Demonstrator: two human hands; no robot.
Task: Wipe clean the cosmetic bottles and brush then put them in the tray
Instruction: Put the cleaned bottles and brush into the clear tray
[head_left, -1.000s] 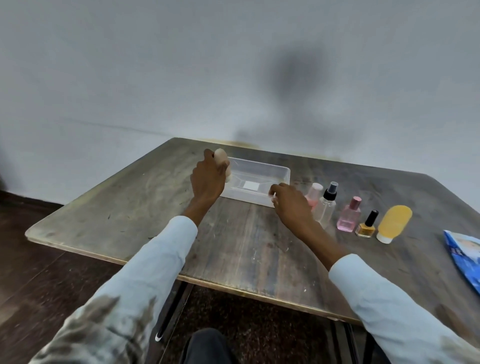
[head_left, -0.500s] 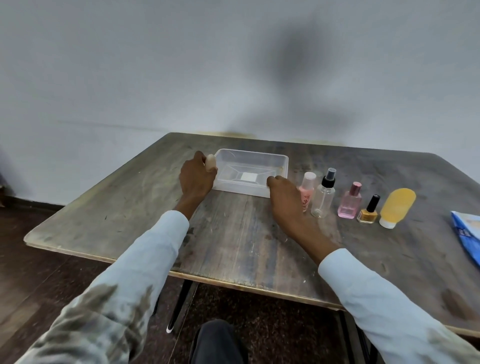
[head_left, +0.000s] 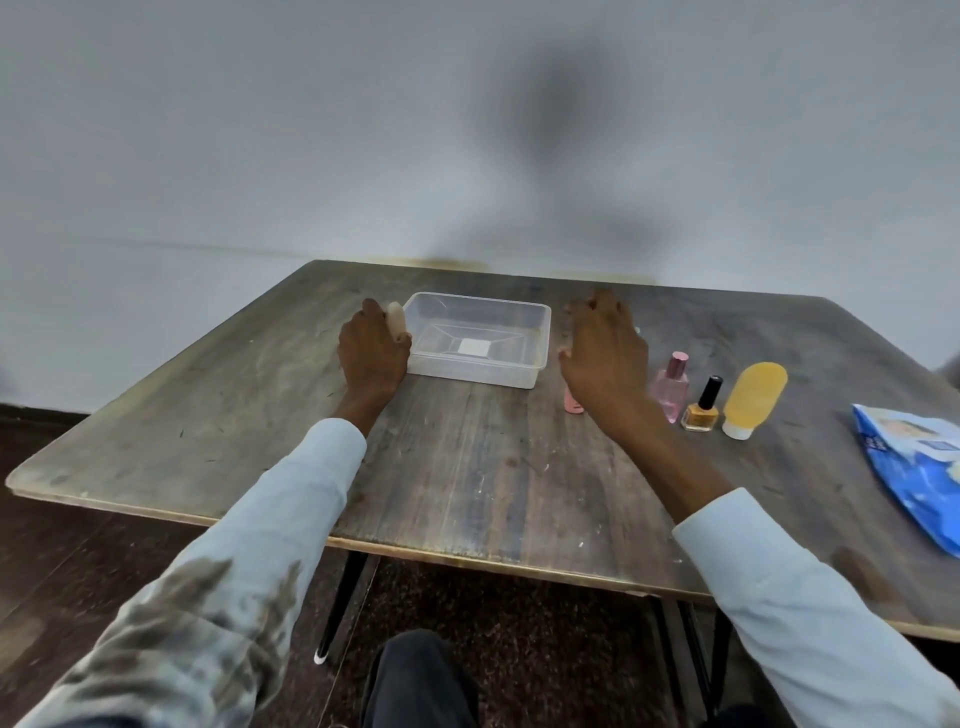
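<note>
A clear plastic tray (head_left: 470, 372) stands at the middle back of the wooden table (head_left: 467, 467). It holds nothing but a white label on its floor. My left hand (head_left: 371, 358) rests against the tray's left wall, shut on a beige rounded brush (head_left: 396, 318). My right hand (head_left: 605, 358) hovers open, fingers spread, just right of the tray. It covers most of a small pink bottle (head_left: 573, 403) and hides the clear spray bottle. To its right stand a pink perfume bottle (head_left: 671, 389), an orange nail polish (head_left: 702, 413) and a yellow tube (head_left: 753, 397).
A blue pack of wipes (head_left: 919, 467) lies at the table's right edge. A plain wall runs close behind the table. My knee (head_left: 421, 675) and the dark table legs show under the near edge.
My right hand left the tray's front right corner, moved right over the bottles and opened. My left hand stayed at the tray's left side with the brush. The view tilted slightly.
</note>
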